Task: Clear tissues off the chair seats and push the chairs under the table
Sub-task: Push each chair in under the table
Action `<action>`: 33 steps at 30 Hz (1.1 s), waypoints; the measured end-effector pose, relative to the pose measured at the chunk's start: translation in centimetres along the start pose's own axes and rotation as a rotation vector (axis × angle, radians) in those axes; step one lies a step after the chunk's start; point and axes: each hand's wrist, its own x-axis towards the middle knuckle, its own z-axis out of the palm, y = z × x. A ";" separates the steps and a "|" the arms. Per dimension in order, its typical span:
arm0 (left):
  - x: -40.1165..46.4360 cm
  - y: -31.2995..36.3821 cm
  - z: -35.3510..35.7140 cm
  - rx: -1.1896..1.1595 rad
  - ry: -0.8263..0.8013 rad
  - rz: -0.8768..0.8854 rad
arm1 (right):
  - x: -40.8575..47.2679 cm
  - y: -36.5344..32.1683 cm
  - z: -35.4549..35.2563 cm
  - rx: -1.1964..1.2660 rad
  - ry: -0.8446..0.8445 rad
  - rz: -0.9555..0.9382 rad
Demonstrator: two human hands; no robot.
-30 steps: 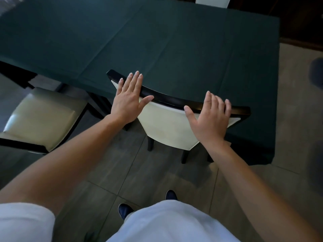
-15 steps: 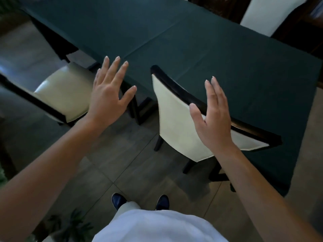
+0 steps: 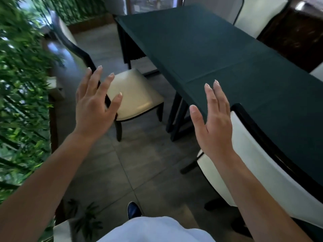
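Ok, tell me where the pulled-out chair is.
In the head view, the pulled-out chair stands left of centre, beside the table, its seat partly behind the left hand.

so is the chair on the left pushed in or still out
Out: the left chair stands clear of the table, its whole cream seat showing, no tissue on it.

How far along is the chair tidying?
Done: the near chair is pushed under the table. In hand: nothing; the left hand and right hand are open, in the air. Left: the pulled-out chair, whose seat shows no tissue.
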 end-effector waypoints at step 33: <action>15.0 -17.0 -1.3 0.252 0.241 -0.408 | 28.1 -9.1 22.2 0.247 -0.365 -0.301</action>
